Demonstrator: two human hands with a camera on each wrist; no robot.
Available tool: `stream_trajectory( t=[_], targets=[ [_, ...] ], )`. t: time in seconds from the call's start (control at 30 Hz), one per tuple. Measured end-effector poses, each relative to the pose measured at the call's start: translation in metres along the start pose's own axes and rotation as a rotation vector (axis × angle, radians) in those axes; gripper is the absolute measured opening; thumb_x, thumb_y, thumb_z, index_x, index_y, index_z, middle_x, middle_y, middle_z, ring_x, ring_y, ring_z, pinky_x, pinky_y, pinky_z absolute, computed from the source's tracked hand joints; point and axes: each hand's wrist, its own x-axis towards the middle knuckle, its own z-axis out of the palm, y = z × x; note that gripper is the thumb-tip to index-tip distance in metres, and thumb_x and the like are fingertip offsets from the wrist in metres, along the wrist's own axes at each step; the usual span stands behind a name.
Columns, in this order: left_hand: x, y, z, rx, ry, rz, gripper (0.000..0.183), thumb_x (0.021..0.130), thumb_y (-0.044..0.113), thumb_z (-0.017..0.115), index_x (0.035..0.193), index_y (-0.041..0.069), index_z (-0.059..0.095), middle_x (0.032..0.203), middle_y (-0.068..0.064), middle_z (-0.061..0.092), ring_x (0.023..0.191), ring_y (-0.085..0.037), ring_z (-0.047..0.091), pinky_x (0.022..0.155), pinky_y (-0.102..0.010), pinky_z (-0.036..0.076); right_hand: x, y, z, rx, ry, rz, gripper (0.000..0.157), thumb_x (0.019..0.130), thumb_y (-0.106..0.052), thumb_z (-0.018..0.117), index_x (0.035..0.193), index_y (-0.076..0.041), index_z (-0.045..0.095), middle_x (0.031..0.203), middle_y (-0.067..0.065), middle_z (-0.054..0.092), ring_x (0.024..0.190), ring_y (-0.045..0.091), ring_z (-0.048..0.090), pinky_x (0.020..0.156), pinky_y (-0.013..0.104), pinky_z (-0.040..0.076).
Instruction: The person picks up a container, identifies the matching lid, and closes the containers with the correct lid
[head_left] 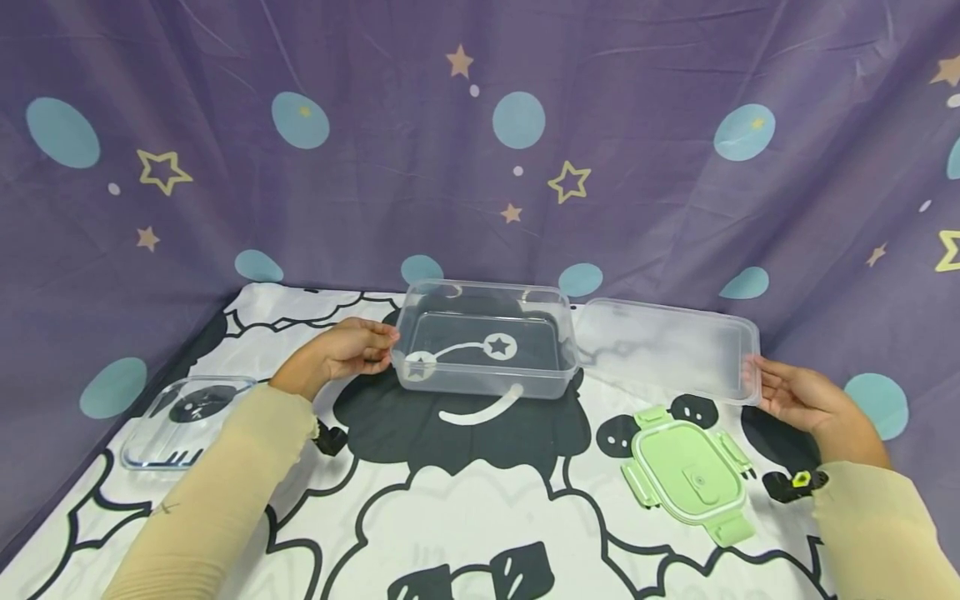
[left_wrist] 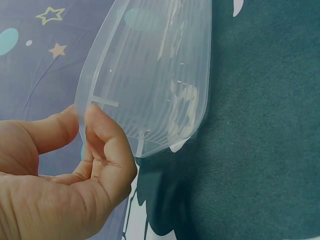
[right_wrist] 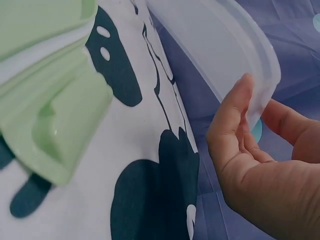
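At the back of the table stands a clear plastic food container, upright and uncovered. My left hand pinches its left rim, with the thumb on one side and curled fingers on the other, as the left wrist view shows of the container wall. To the right is a flat translucent lid, its left end close beside the container. My right hand grips the lid's right end between thumb and fingers; in the right wrist view the lid slants up from that hand.
A green lid with side clips lies on the table in front of the translucent lid. Near my left forearm sits a clear glass dish. Behind everything hangs a purple curtain; a black-and-white printed cloth covers the table.
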Motion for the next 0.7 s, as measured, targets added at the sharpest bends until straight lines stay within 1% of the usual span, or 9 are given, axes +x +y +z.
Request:
stream_trajectory(
  t=[0.13,0.27,0.33,0.47,0.7],
  targets=[
    [0.000,0.000,0.000,-0.002,-0.001,0.001,0.009,0.105,0.000,0.053,0.114,0.001,0.051,0.079,0.000,0.062,0.063,-0.008,0.060,0.068,-0.023,0.056,0.002,0.000,-0.001,0.087,-0.046,0.003,0.040,0.112,-0.009,0.033,0.112,0.008,0.070,0.111,0.016,0.072,0.102,0.026,0.070,0.096,0.037,0.056],
    [0.000,0.000,0.001,-0.004,-0.003,0.002,0.008,0.105,0.000,0.054,0.112,0.001,0.052,0.080,0.000,0.062,0.063,-0.008,0.060,0.068,-0.023,0.057,0.002,-0.002,0.000,0.117,-0.087,-0.002,0.043,0.113,-0.010,0.030,0.113,0.009,0.069,0.111,0.017,0.072,0.104,0.027,0.071,0.096,0.037,0.056],
    [0.001,0.000,0.001,-0.008,-0.004,0.003,0.009,0.104,0.000,0.054,0.113,0.000,0.052,0.080,0.000,0.062,0.063,-0.008,0.060,0.068,-0.023,0.057,0.000,-0.003,0.003,0.121,-0.103,-0.010,0.043,0.113,-0.009,0.030,0.114,0.010,0.068,0.112,0.018,0.072,0.104,0.028,0.071,0.096,0.037,0.056],
    [0.002,-0.001,0.001,-0.009,-0.007,0.004,0.009,0.105,0.000,0.053,0.114,0.000,0.051,0.080,0.000,0.062,0.063,-0.008,0.060,0.068,-0.023,0.057,-0.005,-0.007,0.011,0.120,-0.104,-0.025,0.041,0.112,-0.008,0.031,0.114,0.010,0.068,0.112,0.019,0.071,0.104,0.029,0.071,0.096,0.038,0.057],
    [0.001,-0.001,0.000,-0.017,-0.003,0.004,0.007,0.105,-0.001,0.052,0.111,0.001,0.052,0.080,0.000,0.063,0.063,-0.008,0.060,0.068,-0.023,0.057,-0.012,-0.016,0.020,0.088,-0.122,-0.054,0.045,0.112,-0.008,0.027,0.115,0.011,0.068,0.113,0.019,0.072,0.105,0.031,0.071,0.096,0.039,0.057]
  ],
)
